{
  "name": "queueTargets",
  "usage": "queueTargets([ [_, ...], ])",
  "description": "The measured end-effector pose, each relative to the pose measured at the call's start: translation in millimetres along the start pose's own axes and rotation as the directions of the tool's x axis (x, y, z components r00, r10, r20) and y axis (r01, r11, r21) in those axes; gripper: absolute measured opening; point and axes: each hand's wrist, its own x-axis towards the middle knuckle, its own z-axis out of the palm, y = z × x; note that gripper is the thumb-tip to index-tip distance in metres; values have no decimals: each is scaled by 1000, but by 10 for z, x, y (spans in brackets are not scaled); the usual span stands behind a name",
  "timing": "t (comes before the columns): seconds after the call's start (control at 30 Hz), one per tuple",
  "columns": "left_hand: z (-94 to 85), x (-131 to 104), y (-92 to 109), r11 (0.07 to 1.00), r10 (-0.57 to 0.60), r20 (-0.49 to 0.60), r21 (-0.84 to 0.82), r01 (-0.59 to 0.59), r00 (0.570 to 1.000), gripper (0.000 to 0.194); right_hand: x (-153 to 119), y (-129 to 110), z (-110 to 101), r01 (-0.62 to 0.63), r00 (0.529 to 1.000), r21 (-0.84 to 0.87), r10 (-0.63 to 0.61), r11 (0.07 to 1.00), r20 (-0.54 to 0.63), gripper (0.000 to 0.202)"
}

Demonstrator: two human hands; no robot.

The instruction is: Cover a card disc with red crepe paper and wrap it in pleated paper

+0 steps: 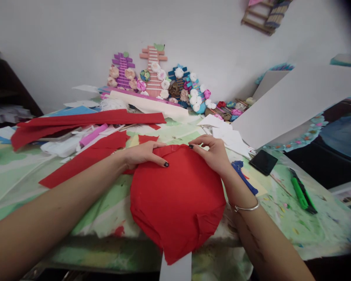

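A rounded piece covered in red paper (178, 195) lies at the table's near edge, with folds along its rim and a white strip (176, 268) showing below it. My left hand (146, 154) grips its upper left edge, thumb on top and the other fingers behind or under it. At the upper right edge, my right hand (210, 152) pinches the red rim between thumb and fingers. Long red paper strips (87, 156) lie to the left of the piece.
A blue tool (244, 177), a dark square object (263, 162) and a green cutter (302, 191) lie to the right. White paper scraps (229, 136) and a large white sheet (289, 103) are behind them. Flower-decorated stick crafts (153, 74) lean against the wall.
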Motion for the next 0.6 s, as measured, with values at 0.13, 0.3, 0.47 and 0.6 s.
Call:
queueTargets([
  [0.13,12,-3,1,1000,-2,4,-14,2,1000,58,-6,-3,24,54,999,-70,-54,996,7,12],
  [0.3,16,-6,3,1000,2,3,-16,-1,1000,57,-3,22,51,50,998,-126,-46,991,29,12],
  [0.47,17,-9,15,1000,1,0,2,-1,1000,58,-2,17,66,89,994,-134,-80,987,73,11],
  [0.6,32,-26,39,1000,-2,-4,20,2,1000,58,0,-3,54,136,989,-146,-125,980,82,10],
])
